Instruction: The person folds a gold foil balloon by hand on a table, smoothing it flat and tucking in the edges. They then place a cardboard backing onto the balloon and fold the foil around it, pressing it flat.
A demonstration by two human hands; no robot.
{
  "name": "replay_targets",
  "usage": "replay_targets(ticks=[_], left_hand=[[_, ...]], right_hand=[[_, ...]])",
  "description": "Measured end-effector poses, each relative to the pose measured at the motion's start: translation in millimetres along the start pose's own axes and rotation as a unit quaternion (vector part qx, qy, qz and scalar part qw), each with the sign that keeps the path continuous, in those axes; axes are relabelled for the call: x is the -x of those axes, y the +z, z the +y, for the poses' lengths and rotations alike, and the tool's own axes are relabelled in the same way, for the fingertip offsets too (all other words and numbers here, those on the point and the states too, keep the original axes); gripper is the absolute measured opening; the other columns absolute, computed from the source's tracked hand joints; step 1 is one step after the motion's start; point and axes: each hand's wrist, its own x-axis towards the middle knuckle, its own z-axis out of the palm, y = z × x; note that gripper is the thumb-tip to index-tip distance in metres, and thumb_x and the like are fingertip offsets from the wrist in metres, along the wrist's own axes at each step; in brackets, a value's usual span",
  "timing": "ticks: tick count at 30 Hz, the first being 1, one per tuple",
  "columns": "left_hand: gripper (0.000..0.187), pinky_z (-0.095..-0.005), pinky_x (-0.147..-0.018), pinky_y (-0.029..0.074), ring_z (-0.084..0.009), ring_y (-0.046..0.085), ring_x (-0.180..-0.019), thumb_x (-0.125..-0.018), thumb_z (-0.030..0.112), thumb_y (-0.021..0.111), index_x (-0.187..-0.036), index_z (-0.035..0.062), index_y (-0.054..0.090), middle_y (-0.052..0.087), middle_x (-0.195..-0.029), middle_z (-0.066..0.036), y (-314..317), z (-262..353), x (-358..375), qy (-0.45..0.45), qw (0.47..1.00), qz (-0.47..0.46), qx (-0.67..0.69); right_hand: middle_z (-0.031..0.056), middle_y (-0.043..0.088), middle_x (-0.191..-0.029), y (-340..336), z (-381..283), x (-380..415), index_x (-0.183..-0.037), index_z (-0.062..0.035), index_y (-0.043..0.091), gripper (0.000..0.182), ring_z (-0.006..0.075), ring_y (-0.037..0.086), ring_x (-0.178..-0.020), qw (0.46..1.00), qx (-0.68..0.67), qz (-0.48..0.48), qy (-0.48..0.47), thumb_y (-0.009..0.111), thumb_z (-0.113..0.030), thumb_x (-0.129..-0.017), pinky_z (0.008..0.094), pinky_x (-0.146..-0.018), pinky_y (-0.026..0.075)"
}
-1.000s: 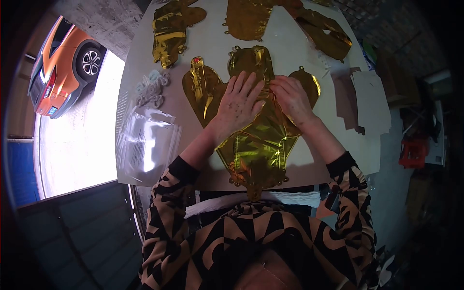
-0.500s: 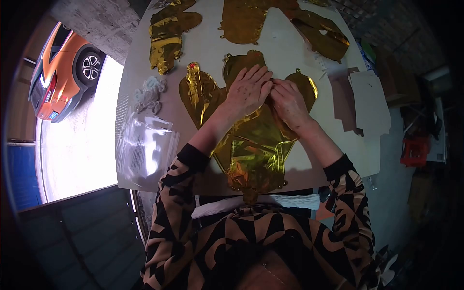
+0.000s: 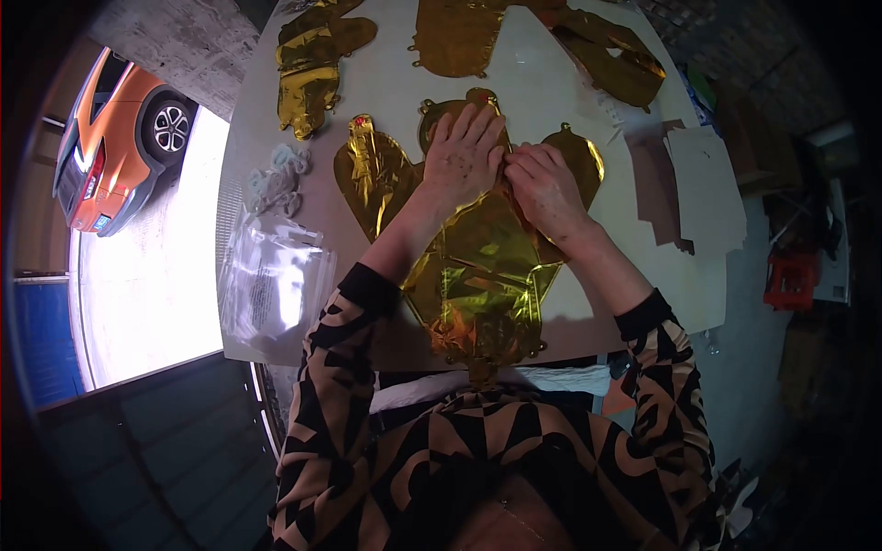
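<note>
Nearest to you, your patterned sleeves (image 3: 340,312) reach out over the near edge of the table (image 3: 551,92). The gold foil balloon (image 3: 482,275) lies flat on the table straight in front of you, its lower end hanging just past that near edge and its upper lobes spreading away from you.

Your left hand (image 3: 462,156) lies palm down on the upper middle of the balloon, fingers (image 3: 478,124) stretched out flat and pressing the foil, not gripping anything. Your right hand (image 3: 542,188) sits just right of it, the two hands touching; its fingertips are curled and pinched onto a fold of the balloon foil at the centre seam.

Left of the balloon, near the table's left edge, lies a stack of clear plastic bags (image 3: 271,285), and just beyond them a small heap of pale ribbon (image 3: 276,179). Right of the balloon, at the table's right edge, lie several sheets of card (image 3: 703,188).

Beyond the balloon, toward the far side of the table, more gold foil pieces (image 3: 308,60) lie spread flat. Past the table's left side, an orange car (image 3: 110,138) stands on bright ground.
</note>
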Motion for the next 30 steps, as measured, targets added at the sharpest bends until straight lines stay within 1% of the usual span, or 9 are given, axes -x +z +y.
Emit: replay_targets(ticks=[8, 11, 12, 15, 16, 21, 25, 26, 30], left_hand=[[0.055, -0.059, -0.126, 0.024, -0.0301, 0.038, -0.154, -0.108, 0.043, 0.043, -0.156, 0.0169, 0.05, 0.046, -0.164, -0.007, 2, -1, 0, -0.006, 1.0, 0.019, 0.005], [0.055, -0.0586, -0.126, 0.024, -0.0295, 0.037, -0.154, -0.108, 0.043, 0.042, -0.157, 0.0174, 0.049, 0.046, -0.164, -0.006, 0, -1, 1, -0.008, 1.0, 0.01, 0.005], [0.055, -0.0583, -0.127, 0.023, -0.0293, 0.037, -0.154, -0.109, 0.043, 0.041, -0.157, 0.0176, 0.048, 0.045, -0.165, -0.006, -1, -1, 1, -0.008, 1.0, 0.003, 0.004], [0.054, -0.058, -0.125, 0.028, -0.0299, 0.04, -0.152, -0.109, 0.042, 0.045, -0.158, 0.0185, 0.047, 0.047, -0.163, -0.006, 3, -2, 1, 0.002, 1.0, 0.027, -0.011], [0.054, -0.0581, -0.125, 0.028, -0.03, 0.04, -0.152, -0.109, 0.042, 0.045, -0.158, 0.0185, 0.047, 0.047, -0.163, -0.006, 4, -2, 0, 0.004, 1.0, 0.028, -0.01], [0.054, -0.0581, -0.124, 0.029, -0.0304, 0.041, -0.152, -0.109, 0.043, 0.045, -0.157, 0.0185, 0.048, 0.047, -0.163, -0.006, 1, -2, 2, 0.002, 0.999, 0.027, -0.016], [0.059, -0.0577, -0.129, 0.019, -0.0284, 0.03, -0.158, -0.11, 0.046, 0.035, -0.162, 0.0184, 0.042, 0.039, -0.168, -0.006, -2, -1, 1, -0.013, 1.0, -0.028, -0.001], [0.059, -0.0575, -0.129, 0.018, -0.0284, 0.029, -0.158, -0.11, 0.046, 0.036, -0.162, 0.0184, 0.041, 0.039, -0.169, -0.006, -2, -1, 1, -0.014, 0.999, -0.029, -0.002], [0.06, -0.0568, -0.13, 0.017, -0.0279, 0.029, -0.159, -0.109, 0.046, 0.037, -0.162, 0.0186, 0.041, 0.039, -0.169, -0.007, -8, 2, 0, -0.018, 0.997, -0.064, -0.049]], right_hand=[[0.0075, 0.068, -0.099, -18, 12, 4, -0.096, -0.0071, 0.069, 0.017, 0.0294, 0.063, -0.109, 1.0, -0.009, -0.006, 0.005, 0.073, -0.009, -0.079, 0.0441, -0.099, 0.049], [0.0076, 0.068, -0.1, -33, 31, 24, -0.103, -0.0076, 0.069, 0.02, 0.0316, 0.062, -0.106, 0.986, 0.03, 0.059, 0.154, 0.073, -0.011, -0.084, 0.0472, -0.094, 0.049], [0.0086, 0.067, -0.101, -35, 45, 39, -0.109, -0.008, 0.068, 0.025, 0.0332, 0.062, -0.105, 0.977, 0.059, 0.051, 0.199, 0.075, -0.023, -0.091, 0.0496, -0.091, 0.05], [0.0106, 0.066, -0.104, -44, 53, 68, -0.111, -0.0074, 0.068, 0.032, 0.0343, 0.062, -0.105, 0.932, 0.19, -0.028, 0.309, 0.075, -0.033, -0.093, 0.0489, -0.091, 0.05], [0.012, 0.065, -0.107, -47, 50, 70, -0.11, -0.0074, 0.068, 0.039, 0.0347, 0.062, -0.104, 0.926, 0.168, -0.049, 0.335, 0.077, -0.041, -0.092, 0.0488, -0.089, 0.051], [0.0149, 0.069, -0.099, -39, 54, 58, -0.102, -0.0044, 0.069, 0.033, 0.036, 0.066, -0.096, 0.916, 0.012, -0.08, 0.392, 0.075, -0.035, -0.092, 0.0487, -0.084, 0.053], [0.0162, 0.07, -0.087, -52, 46, 23, -0.098, -0.0005, 0.067, 0.029, 0.0345, 0.066, -0.077, 0.868, -0.164, -0.067, 0.465, 0.07, -0.029, -0.092, 0.045, -0.076, 0.053], [0.0129, 0.069, -0.082, -50, 48, 19, -0.097, 0.0009, 0.065, 0.031, 0.0249, 0.064, -0.071, 0.858, -0.227, -0.04, 0.46, 0.069, -0.029, -0.092, 0.0394, -0.069, 0.051], [0.0017, 0.069, -0.092, -46, 34, -9, -0.114, -0.0017, 0.066, 0.026, 0.0085, 0.064, -0.076, 0.775, -0.407, -0.052, 0.481, 0.065, -0.025, -0.103, 0.0279, -0.064, 0.052]])
